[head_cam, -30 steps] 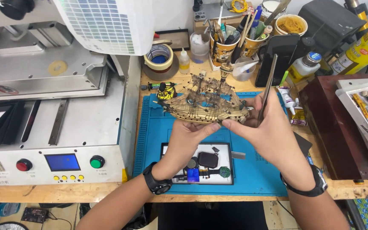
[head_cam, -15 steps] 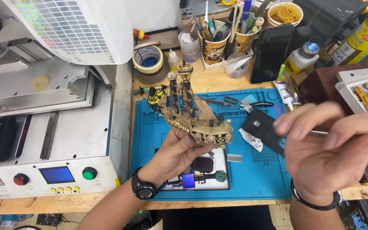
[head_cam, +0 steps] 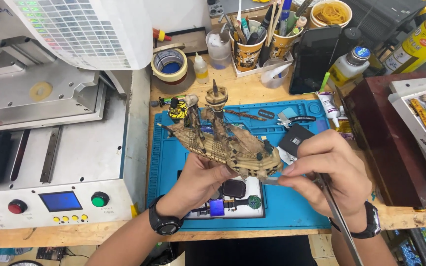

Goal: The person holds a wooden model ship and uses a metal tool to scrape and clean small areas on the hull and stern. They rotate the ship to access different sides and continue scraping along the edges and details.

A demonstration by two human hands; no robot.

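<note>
My left hand (head_cam: 200, 181) grips a tan model sailing ship (head_cam: 228, 140) from below, holding it tilted above the blue work mat (head_cam: 292, 212). The ship has masts, rigging and a dark hull rim. My right hand (head_cam: 327, 170) is closed on a thin metal tool (head_cam: 336, 216), whose tip touches the ship's right end. Both wrists wear dark watches.
A grey machine (head_cam: 55, 162) with buttons and a small screen fills the left. Tape rolls (head_cam: 169, 64), cups of tools (head_cam: 248, 44), a dark phone (head_cam: 315, 59) and bottles stand at the back. A small tray of parts (head_cam: 232, 204) lies on the mat. A dark red box (head_cam: 395, 143) sits right.
The ship has been turned and tilted in my left hand. My right hand came away from the hull, then returned to the ship's right end with the metal tool.
</note>
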